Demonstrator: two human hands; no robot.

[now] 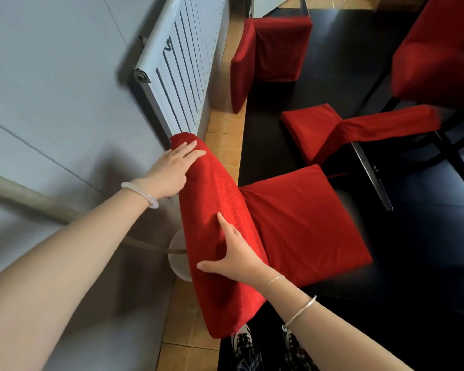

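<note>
A red fabric-covered chair back (220, 210) stands close below me, joined to its red seat cushion (306, 223) on the right. My left hand (172, 170) lies flat with straight fingers on the back's top far corner. My right hand (233, 250) presses spread fingers against the near part of the back's cloth. Neither hand curls round the fabric.
A white radiator (180, 70) hangs on the grey wall at left, with a pipe (38, 202) running below it. Another red chair (268, 54) stands farther back, a red folded cover (332, 129) lies on the dark floor, and a red-draped piece (439, 49) is at top right.
</note>
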